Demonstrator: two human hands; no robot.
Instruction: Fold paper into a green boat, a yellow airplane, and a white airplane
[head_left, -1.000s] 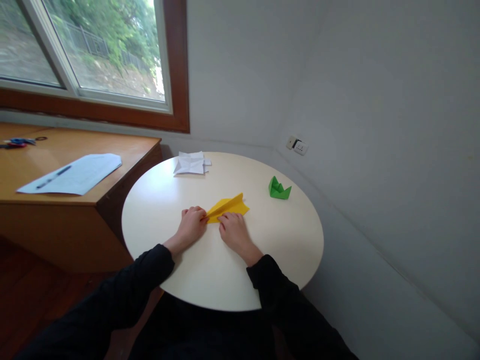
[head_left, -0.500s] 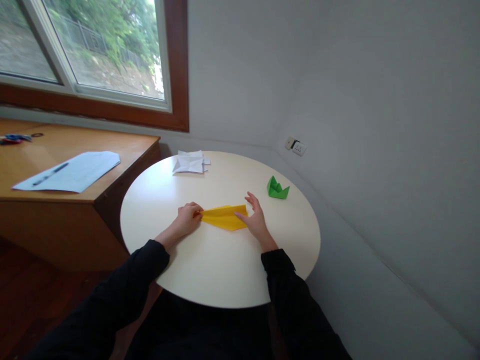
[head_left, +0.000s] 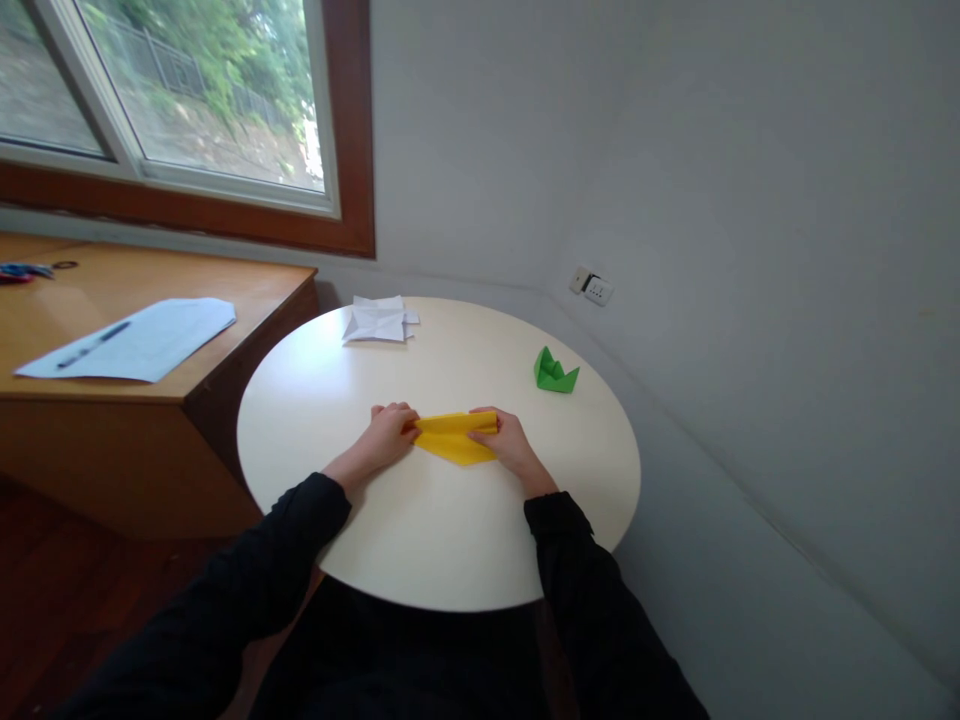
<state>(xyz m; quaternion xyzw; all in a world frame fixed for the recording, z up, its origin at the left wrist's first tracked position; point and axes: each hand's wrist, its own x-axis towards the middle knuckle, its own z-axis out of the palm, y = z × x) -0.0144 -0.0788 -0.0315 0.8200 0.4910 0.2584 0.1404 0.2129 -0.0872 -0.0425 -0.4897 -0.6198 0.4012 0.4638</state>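
Yellow folded paper [head_left: 454, 438] lies flat on the round white table [head_left: 420, 540], pinned at both ends: the left hand [head_left: 386, 436] presses curled fingers on its left tip, and the right hand [head_left: 505, 441] closes over its right end, fingers bent along the upper edge

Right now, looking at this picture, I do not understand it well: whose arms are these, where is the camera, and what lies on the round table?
The camera sits on a person's head and looks forward and down, so the two dark sleeves are that person's own arms. There is no machine here. The left hand and the right hand press on the two ends of a folded yellow paper, which lies flat on the round white table. Farther away on the table lie a folded white paper and a small green paper figure. On the wooden desk at the left lies a sheet with a pen.
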